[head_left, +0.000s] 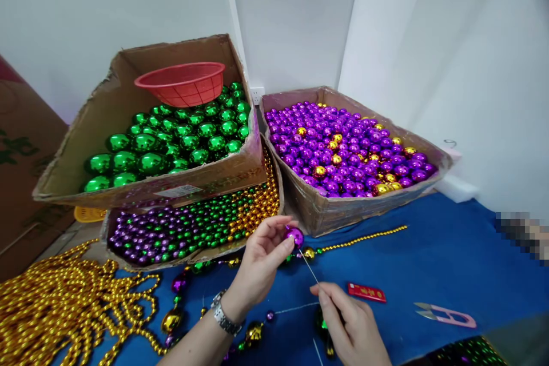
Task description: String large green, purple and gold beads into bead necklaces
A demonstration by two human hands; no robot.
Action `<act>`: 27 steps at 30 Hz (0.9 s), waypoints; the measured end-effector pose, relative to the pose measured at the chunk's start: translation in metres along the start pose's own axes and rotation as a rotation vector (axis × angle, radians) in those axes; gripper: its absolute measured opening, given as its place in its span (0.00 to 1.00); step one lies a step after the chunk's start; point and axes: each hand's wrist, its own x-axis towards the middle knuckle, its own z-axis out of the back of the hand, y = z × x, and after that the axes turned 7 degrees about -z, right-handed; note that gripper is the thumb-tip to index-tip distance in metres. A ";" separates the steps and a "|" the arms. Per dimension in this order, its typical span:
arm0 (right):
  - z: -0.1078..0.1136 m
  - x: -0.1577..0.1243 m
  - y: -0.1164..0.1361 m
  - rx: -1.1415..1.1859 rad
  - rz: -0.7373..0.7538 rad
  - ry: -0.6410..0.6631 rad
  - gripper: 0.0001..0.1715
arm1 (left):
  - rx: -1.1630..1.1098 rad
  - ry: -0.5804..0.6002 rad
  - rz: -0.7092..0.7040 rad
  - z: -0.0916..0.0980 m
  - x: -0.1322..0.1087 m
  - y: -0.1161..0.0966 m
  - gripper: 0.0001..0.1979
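Note:
A shiny purple ball (pixel 294 238) is pinched between the thumb and fingers of my left hand (pixel 268 249), which wears a metal watch (pixel 225 314). Below and to the right, my right hand (pixel 349 320) pinches a thin needle (pixel 309 267) whose upper end meets the ball. A pale string (pixel 295 308) runs from near my right fingers to a small purple bead (pixel 270 315). Beside that bead lies a strand with a large gold ball (pixel 254 333). Past my left hand, a thin gold bead chain (pixel 364 237) stretches over the blue cloth (pixel 412 263).
Boxes of green balls (pixel 150 163) and purple and gold balls (pixel 338 148) stand behind, with a red basket (pixel 182 83) in the green one. A lower box holds small beads (pixel 193 223). Gold chains (pixel 72 303) lie left; a red packet (pixel 366 292) and pink snips (pixel 448 315) lie right.

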 end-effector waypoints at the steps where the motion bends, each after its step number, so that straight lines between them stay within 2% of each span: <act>1: -0.001 -0.001 -0.001 0.001 -0.007 -0.003 0.18 | -0.018 0.003 0.003 0.000 -0.002 0.002 0.18; 6: -0.003 -0.003 -0.007 -0.002 0.021 -0.007 0.17 | -0.045 0.085 0.054 -0.001 -0.015 0.011 0.25; 9: -0.002 -0.004 -0.012 -0.019 0.037 -0.004 0.16 | 0.065 0.090 0.056 0.011 -0.010 0.009 0.23; 11: 0.000 -0.005 -0.016 -0.019 0.033 -0.001 0.15 | 0.342 0.061 -0.004 0.029 0.003 0.002 0.18; 14: 0.001 -0.007 -0.020 0.002 0.026 0.003 0.14 | 1.093 0.105 -0.124 0.067 0.031 -0.015 0.14; 15: 0.001 -0.007 -0.021 0.010 0.024 0.009 0.13 | 1.205 0.115 -0.121 0.080 0.040 -0.020 0.13; 18: -0.001 -0.009 -0.022 0.026 0.023 0.020 0.12 | 1.422 0.159 -0.058 0.111 0.061 -0.031 0.11; 20: -0.003 -0.009 -0.023 0.027 0.037 0.016 0.11 | 1.546 0.189 0.006 0.125 0.069 -0.033 0.09; 23: -0.004 -0.009 -0.025 0.027 0.041 0.024 0.11 | 1.695 0.238 0.105 0.134 0.077 -0.027 0.09; 27: -0.004 -0.009 -0.024 0.038 0.020 0.039 0.12 | 1.818 0.320 0.218 0.133 0.083 -0.012 0.10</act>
